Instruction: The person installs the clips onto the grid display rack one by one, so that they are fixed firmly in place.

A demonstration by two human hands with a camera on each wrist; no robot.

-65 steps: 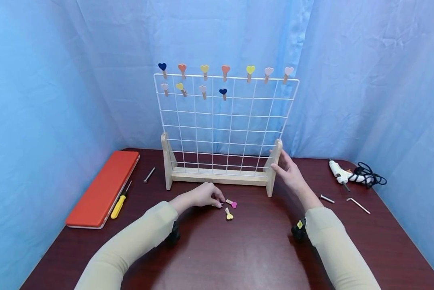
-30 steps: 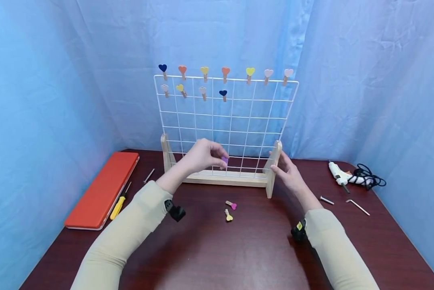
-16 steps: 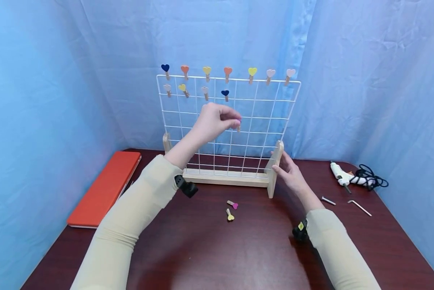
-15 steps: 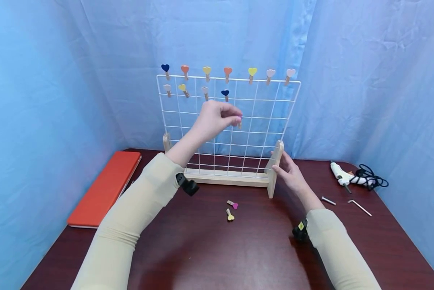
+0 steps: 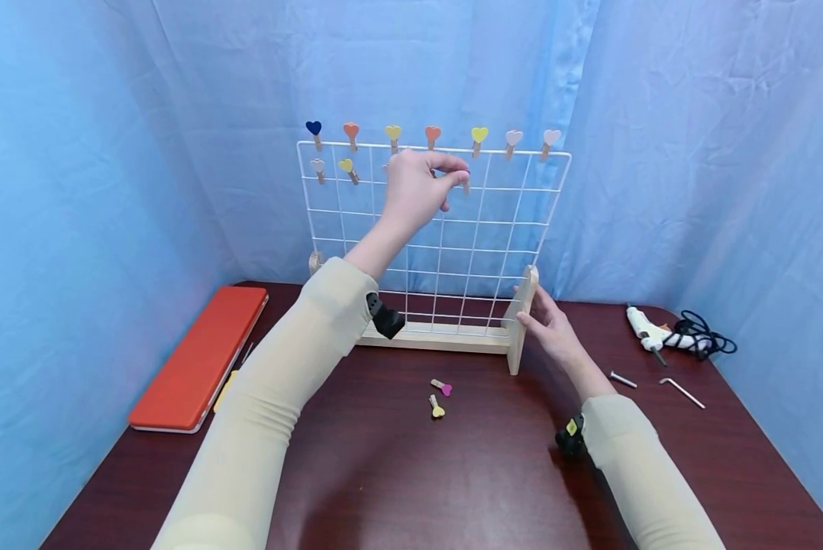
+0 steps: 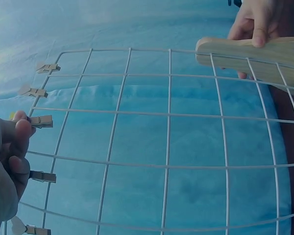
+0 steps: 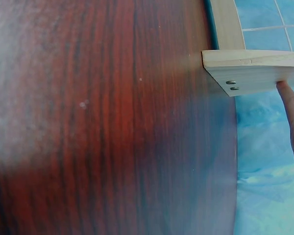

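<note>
A white wire grid (image 5: 418, 248) stands in a wooden stand (image 5: 524, 321). Several heart clothespins line its top wire, among them a bright yellow one (image 5: 479, 136), with more on the second wire. My left hand (image 5: 414, 187) pinches a small clothespin (image 6: 42, 121) by its heart end, at the second wire right of the navy-heart clothespin (image 6: 42, 176); its heart is mostly hidden by the fingers. My right hand (image 5: 552, 328) holds the stand's right upright, thumb in front and fingers behind. A pink-heart clothespin (image 5: 442, 387) and a yellow-heart clothespin (image 5: 436, 406) lie on the table.
On the left lies a red case (image 5: 198, 359) beside a yellow-handled screwdriver (image 5: 224, 391), partly covered by the left sleeve. At right are a white glue gun (image 5: 648, 330) with a black cord, a bolt (image 5: 623, 380) and a hex key (image 5: 682, 393). Blue curtains surround the table.
My left hand has picked up a purple-heart clothespin from the table and carried it up and rightward to the second wire. The right hand has stayed on the upright.
</note>
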